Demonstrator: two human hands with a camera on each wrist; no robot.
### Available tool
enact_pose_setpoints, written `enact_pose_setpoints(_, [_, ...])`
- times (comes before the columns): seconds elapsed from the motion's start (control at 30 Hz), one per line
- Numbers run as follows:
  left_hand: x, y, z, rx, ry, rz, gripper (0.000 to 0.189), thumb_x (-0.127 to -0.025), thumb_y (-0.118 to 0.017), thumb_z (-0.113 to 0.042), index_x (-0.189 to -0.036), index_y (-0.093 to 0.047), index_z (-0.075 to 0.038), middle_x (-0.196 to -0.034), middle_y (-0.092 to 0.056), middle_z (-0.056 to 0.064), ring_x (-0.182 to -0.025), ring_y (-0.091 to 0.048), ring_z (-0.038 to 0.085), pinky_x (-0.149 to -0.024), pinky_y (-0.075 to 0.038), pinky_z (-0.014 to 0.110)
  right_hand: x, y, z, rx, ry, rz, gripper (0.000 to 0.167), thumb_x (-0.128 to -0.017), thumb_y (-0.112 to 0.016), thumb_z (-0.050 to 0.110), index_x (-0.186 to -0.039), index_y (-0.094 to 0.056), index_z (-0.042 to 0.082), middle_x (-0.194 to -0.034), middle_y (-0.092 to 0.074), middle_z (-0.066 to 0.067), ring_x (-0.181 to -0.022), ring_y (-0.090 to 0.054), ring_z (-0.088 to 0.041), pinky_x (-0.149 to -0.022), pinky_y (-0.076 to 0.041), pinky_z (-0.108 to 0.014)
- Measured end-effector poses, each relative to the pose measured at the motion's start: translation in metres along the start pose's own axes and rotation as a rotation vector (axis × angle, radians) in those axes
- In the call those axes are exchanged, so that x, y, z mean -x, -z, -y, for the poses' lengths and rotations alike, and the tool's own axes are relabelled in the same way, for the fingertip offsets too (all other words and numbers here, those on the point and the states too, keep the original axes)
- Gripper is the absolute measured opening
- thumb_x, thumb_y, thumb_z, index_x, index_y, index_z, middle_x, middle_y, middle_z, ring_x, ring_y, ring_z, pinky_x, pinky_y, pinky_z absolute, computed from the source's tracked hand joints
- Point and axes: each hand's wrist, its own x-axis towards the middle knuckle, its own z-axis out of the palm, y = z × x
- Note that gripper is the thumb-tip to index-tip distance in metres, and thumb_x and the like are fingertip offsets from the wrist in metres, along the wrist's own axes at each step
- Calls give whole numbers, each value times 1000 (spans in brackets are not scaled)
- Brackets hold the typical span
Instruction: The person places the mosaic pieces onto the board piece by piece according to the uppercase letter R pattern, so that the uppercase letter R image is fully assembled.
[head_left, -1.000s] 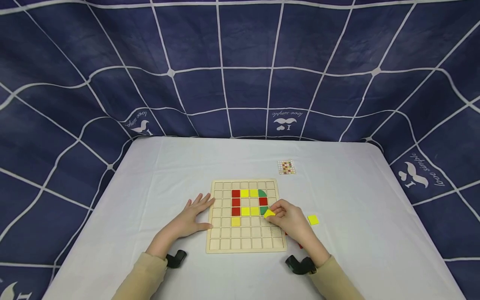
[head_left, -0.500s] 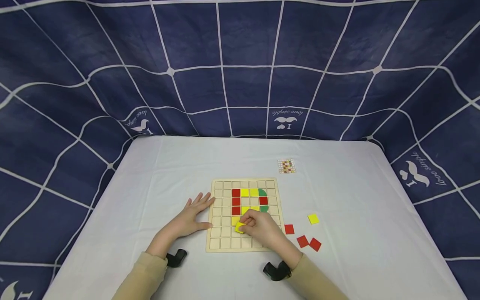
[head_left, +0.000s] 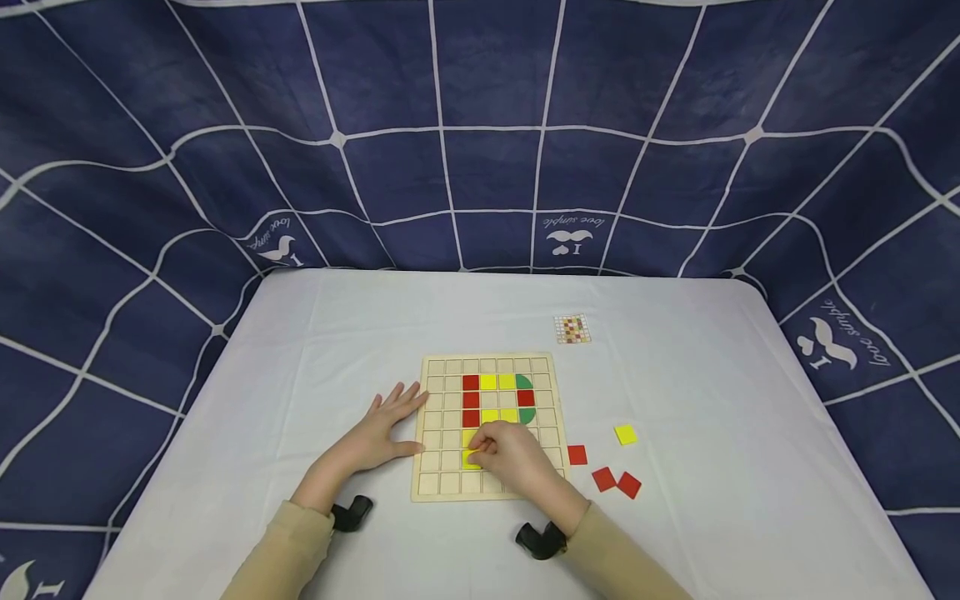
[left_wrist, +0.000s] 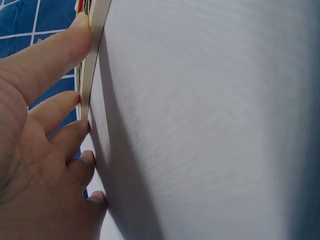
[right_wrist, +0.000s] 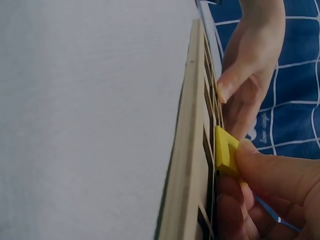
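Observation:
A square wooden grid board (head_left: 438, 485) lies on the table with red, yellow and green tiles set in some of its cells. With thumb and fingers, my right hand (head_left: 513, 457) pinches a yellow square tile (right_wrist: 226, 152) over a cell in the lower left part of the grid. In the right wrist view that tile is slightly tilted, its lower edge at the board. Another yellow tile just above it is partly hidden by the fingers. Spread out, my left hand (head_left: 375, 437) touches the board's left edge with thumb and fingertips.
Several loose tiles lie right of the board: a yellow tile (head_left: 626, 435), a red tile (head_left: 577, 455) and two more red ones. Behind the board is a small card (head_left: 572, 329) printed with a coloured grid. A dark blue curtain (head_left: 487, 175) surrounds the white table (head_left: 697, 375).
My right hand carried the yellow tile from the board's right side leftward to the lower left cells and lowered it there. The loose red tiles came into full view. The left hand stayed put.

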Motion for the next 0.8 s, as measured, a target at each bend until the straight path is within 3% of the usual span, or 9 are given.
enact_pose_setpoints(0.27, [0,0,0,0,1,-1,84,-81,-80,-26,-152,-38,-10,-163,-22,12,-153,-6,38,-122,1,60,2,-5,3,134,90,-62,13,-80,-81,11,-76,-69,15,-76,-51,8,-65,-46,-1,-58,-43,-13])
enact_pose_setpoints(0.4, [0,1,0,1,5,-2,85,-80,-80,-26,-152,-38,-11,-163,-22,12,-153,-6,38,-122,1,59,2,-5,1,135,103,-64,12,-80,-81,10,-78,-69,14,-76,-52,8,-66,-46,-1,-59,-44,-12])
enact_pose_setpoints(0.57, [-1,0,0,4,6,1,85,-80,-81,-26,-152,-38,-11,-163,-22,12,-153,-5,37,-122,2,59,7,9,-5,42,53,-56,10,-82,-80,14,-89,-71,14,-81,-56,9,-70,-51,-2,-62,-48,-14])
enact_pose_setpoints(0.8, [-1,0,1,-7,13,1,86,-80,-81,-27,-152,-37,-11,-164,-22,11,-153,-5,37,-122,1,59,23,56,-28,-60,-76,-149,14,-82,-79,11,-94,-71,11,-79,-62,7,-70,-57,-8,-63,-51,-17])
